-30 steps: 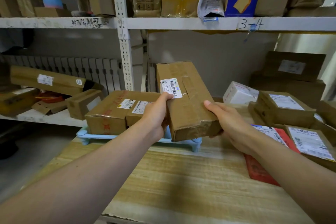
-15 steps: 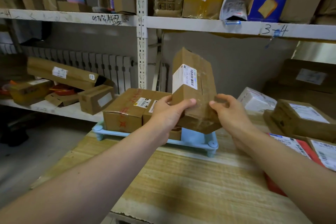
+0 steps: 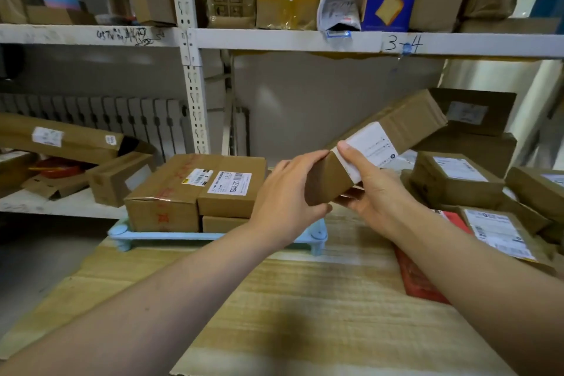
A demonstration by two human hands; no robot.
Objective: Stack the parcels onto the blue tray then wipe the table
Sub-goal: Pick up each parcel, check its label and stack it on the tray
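Above the blue tray, both hands grip a tilted parcel; stacked boxes fill its left.

Stacked parcels fill tray's left; right side open.

Plain brown parcel at one o'clock carries a white label with fine black print. Pale blue tray at ten o'clock holds a brown box scrawled with red writing. The table is streaky yellow wood grain. A red packet lies at three o'clock.
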